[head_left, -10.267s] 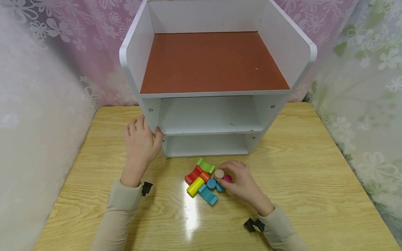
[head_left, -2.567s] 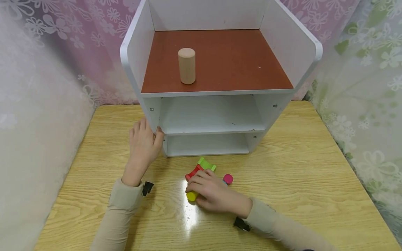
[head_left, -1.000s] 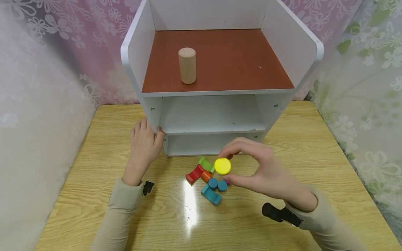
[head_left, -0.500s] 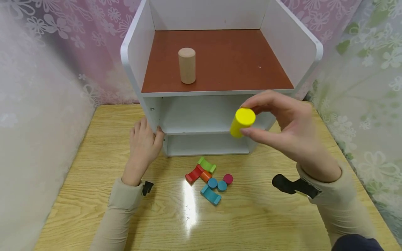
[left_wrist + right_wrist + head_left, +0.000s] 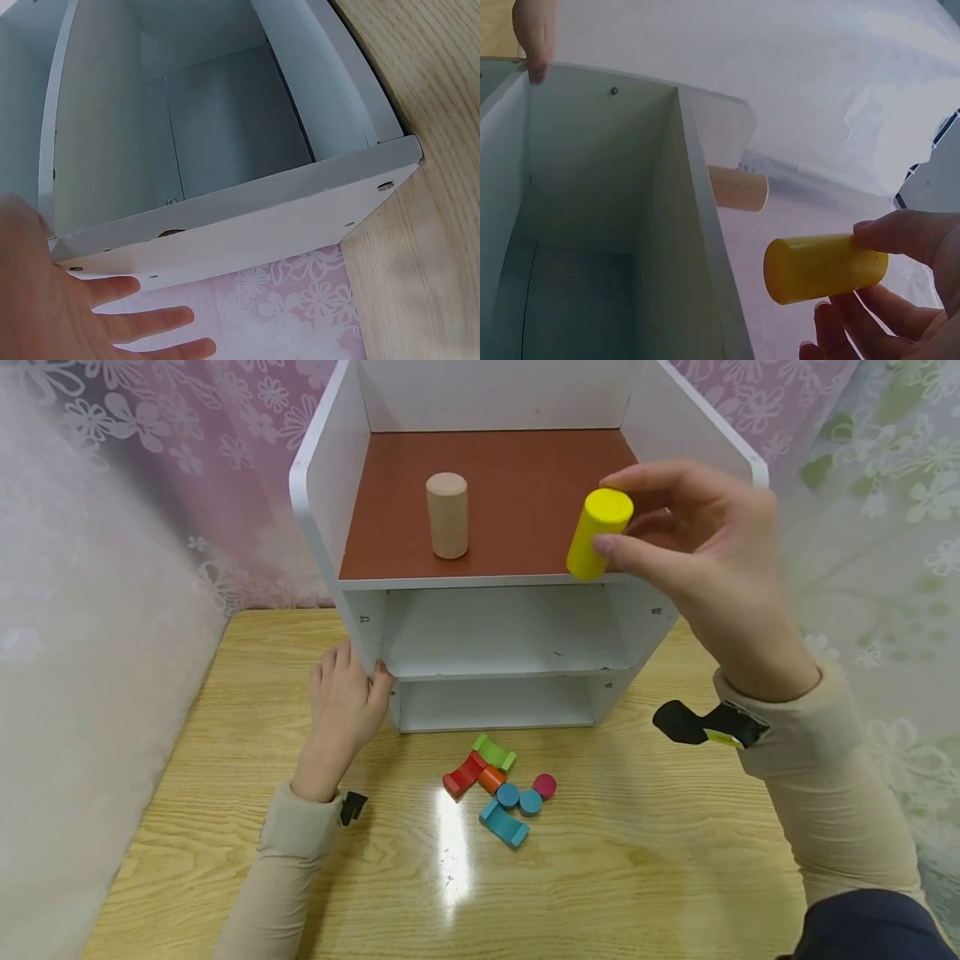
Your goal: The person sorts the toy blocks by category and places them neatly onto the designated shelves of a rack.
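My right hand [image 5: 720,560] pinches a yellow cylinder block [image 5: 588,545] between thumb and fingers. The block leans slightly and overlaps the front edge of the brown top board [image 5: 517,518] in the head view; in the right wrist view the yellow cylinder block [image 5: 817,268] appears beside the shelf. On that board, left of centre, a plain wooden cylinder block [image 5: 447,518] stands upright. My left hand [image 5: 341,714] holds the left side panel of the white shelf unit [image 5: 498,717], thumb at its front edge. In the left wrist view its fingers [image 5: 150,322] extend along the panel's outer side.
On the table [image 5: 637,860] before the unit lie a green arch block [image 5: 495,752], a red arch block [image 5: 465,775], an orange block [image 5: 491,778], two blue round blocks, a pink round block [image 5: 545,786] and a blue arch block [image 5: 503,824]. Floral curtains surround the table.
The wooden cylinder went from the pile to the top board. My right hand then picked up the yellow cylinder and raised it to the board's front right. My left hand stays on the panel.
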Demonstrator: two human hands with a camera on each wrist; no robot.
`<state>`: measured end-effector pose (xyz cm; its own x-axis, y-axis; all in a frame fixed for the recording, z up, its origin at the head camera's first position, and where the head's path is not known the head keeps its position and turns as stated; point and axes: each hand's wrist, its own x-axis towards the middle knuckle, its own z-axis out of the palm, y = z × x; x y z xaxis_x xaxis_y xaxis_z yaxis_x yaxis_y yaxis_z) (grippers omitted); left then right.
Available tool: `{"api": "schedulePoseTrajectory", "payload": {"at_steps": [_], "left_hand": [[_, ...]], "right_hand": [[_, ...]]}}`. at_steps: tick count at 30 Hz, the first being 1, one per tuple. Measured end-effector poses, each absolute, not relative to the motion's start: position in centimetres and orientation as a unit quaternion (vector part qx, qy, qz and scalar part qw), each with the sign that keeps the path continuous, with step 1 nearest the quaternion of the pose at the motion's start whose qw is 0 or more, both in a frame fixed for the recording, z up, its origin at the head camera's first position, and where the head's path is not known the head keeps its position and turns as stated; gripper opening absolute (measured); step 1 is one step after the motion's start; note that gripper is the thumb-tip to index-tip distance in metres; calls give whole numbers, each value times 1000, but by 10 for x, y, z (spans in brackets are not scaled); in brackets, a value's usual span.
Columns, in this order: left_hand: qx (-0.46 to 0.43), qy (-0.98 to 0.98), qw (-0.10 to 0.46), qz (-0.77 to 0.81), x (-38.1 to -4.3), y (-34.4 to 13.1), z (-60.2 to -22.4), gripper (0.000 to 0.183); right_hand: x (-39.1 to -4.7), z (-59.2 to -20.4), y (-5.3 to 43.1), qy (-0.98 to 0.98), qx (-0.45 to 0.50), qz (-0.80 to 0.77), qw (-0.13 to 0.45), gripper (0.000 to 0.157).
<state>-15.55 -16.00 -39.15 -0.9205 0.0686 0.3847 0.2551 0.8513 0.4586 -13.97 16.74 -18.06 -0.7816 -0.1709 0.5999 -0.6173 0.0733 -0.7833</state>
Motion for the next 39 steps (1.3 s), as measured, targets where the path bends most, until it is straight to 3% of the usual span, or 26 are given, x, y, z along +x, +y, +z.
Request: {"api": "schedulePoseTrajectory", "payload": {"at_steps": [11,22,34,39], "left_hand": [[-86,-945,180,-258,-156,-161,-391,49],[-85,-946,178,-258,-156,-161,-392,50],[-80,-944,180,-264,-156,-160,-392,49],[-80,-945,182,-261,-157,-160,-393,50]], "right_hand": [[-174,-183,170,-750,205,604,174,32],[-178,-188,175,-728,196,643,131,37],[-170,-185,165,-817,227,478,229,49],[-159,-188,160,-815,310,356,336,54]]}}
